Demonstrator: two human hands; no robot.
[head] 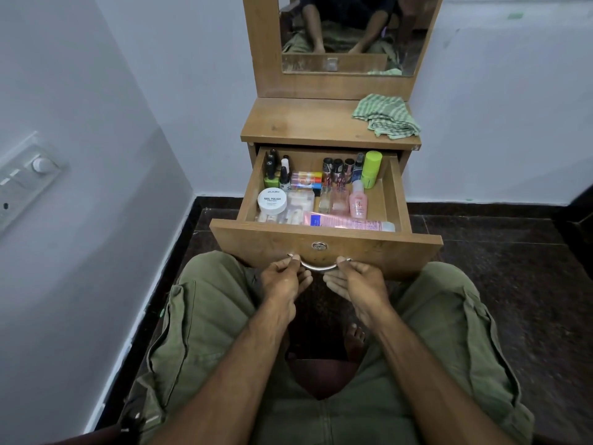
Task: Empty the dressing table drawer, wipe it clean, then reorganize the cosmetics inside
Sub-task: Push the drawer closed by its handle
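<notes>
The wooden drawer (398,191) of the dressing table stands pulled out in front of me. Inside lie several cosmetics: a white nail polish remover tub (272,200), a long pink tube (346,222) along the front, a small pink bottle (357,202), a lime green bottle (371,168) and dark nail polish bottles (337,170). My left hand (284,279) pinches the left end of the curved metal handle (319,267). My right hand (353,279) pinches its right end. A green striped cloth (386,116) lies crumpled on the tabletop's right side.
A mirror (349,30) rises behind the tabletop (308,123). I sit with my knees on either side of the drawer front. White walls close in at the left and behind. A switch panel (25,178) is on the left wall. The floor is dark tile.
</notes>
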